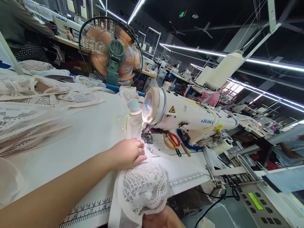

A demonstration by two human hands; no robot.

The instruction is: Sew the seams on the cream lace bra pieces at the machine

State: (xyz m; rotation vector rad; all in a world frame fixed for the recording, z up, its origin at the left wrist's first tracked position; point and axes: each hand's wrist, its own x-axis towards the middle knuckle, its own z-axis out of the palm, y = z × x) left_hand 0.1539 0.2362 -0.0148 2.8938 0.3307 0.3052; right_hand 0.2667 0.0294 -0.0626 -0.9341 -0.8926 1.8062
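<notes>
I am looking into a long sewing hall under strip lights, with rows of stations running back into the dark, and close in front of me a pale desk (90,133) printed with a ruler scale along its near edge.

My left hand (128,153) lies palm down on the lace fabric (143,186), fingers loosely curled and pressing it flat against the desk just short of the needle. My right hand (161,219) shows only at the bottom edge, under the hanging end of the cloth; it seems to be bunching the fabric from below, but I cannot tell how firmly it is closed.

The lace fabric runs as a narrow strip, its long axis going from the desk's near edge, where it droops over the side, away from me toward the needle area (147,137). The far end points under the head of the sewing machine (190,117).

That white machine lies with its arm stretching off to my right. A pair of scissors (172,140) with red and orange handles rests on its bed, just beside the needle. A control panel (257,202) with a green display sits lower right. More lace pieces (35,95) are heaped at far left, and a standing fan (110,50) stands behind the desk.
</notes>
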